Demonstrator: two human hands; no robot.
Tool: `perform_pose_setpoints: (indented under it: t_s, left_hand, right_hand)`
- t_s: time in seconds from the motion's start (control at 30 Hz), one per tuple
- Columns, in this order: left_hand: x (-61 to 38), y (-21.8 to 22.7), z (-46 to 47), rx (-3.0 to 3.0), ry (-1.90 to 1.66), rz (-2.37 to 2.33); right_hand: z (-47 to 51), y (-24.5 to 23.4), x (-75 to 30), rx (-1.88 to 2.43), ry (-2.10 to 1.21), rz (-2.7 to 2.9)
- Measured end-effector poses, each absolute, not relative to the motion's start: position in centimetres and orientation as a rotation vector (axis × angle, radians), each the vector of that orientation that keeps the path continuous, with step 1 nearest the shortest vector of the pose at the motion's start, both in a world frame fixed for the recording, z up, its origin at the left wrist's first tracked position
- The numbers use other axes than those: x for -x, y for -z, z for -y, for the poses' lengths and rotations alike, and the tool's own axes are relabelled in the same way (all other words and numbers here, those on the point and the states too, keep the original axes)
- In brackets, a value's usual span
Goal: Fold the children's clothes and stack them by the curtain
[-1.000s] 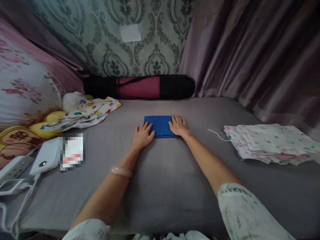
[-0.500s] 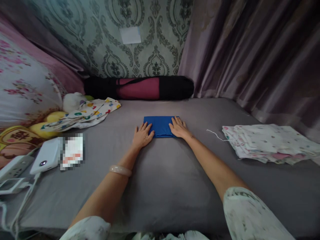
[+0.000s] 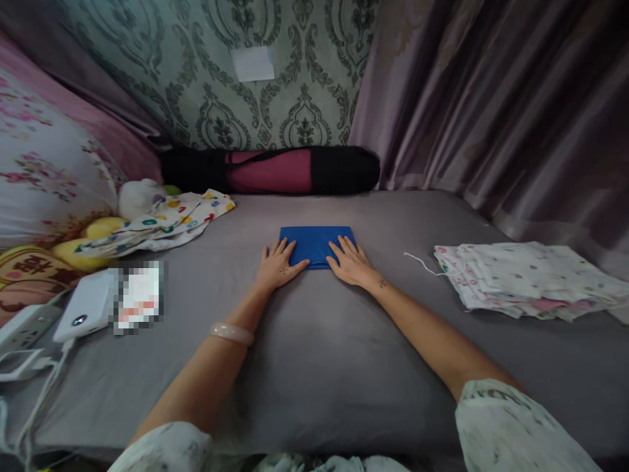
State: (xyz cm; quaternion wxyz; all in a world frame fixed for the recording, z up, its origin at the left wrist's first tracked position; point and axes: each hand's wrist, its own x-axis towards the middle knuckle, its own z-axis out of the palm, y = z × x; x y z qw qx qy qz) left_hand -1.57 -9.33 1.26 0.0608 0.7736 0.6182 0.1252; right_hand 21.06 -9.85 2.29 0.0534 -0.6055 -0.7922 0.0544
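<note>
A folded blue cloth [image 3: 314, 244] lies flat as a neat rectangle on the grey-covered surface [image 3: 324, 354], in the middle of the view. On its near left corner rests my left hand [image 3: 280, 264], palm down with the fingers spread. My right hand [image 3: 350, 262] lies on the near right corner in the same way, fingers apart. Both hands touch the cloth from above and neither grasps it. The underside of the cloth is hidden.
To the right is a stack of folded patterned cloths [image 3: 521, 278]. A black and maroon roll bag [image 3: 270, 172] lies along the wall. At left are a patterned garment [image 3: 181, 219], plush toys [image 3: 140, 198], a white power bank [image 3: 88, 305] and a power strip [image 3: 29, 328].
My right hand has slid slightly toward me and left along the cloth's near edge. My left thumb reaches a little further right. The blue cloth stays flat and folded.
</note>
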Motion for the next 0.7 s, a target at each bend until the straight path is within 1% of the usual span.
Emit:
perform_pose_setpoints:
  t_s: [0.17,0.3,0.37,0.43,0.53,0.7]
  left_hand:
    - [1.7,-1.8,9.0,-2.264,-0.313,-1.833]
    - [2.1,-3.0,7.6,-2.104,-0.326,-1.775]
    - [2.5,-3.7,6.6,-1.997,-0.388,-1.831]
    - [2.9,-4.2,5.8,-1.877,-0.410,-1.994]
    - [3.4,-4.4,5.0,-1.731,-0.330,-2.232]
    - [3.5,-4.3,4.3,-1.665,-0.287,-2.281]
  right_hand:
    - [9.0,-2.8,-21.6,1.855,-0.402,2.413]
    - [7.6,-3.6,-23.0,1.765,-0.533,2.238]
    - [6.8,-4.1,-23.9,1.779,-0.547,2.073]
    - [6.1,-4.5,-25.0,1.894,-0.528,1.932]
    - [5.1,-4.4,-26.5,2.104,-0.487,1.835]
    - [4.1,-3.5,-27.1,2.226,-0.492,1.800]
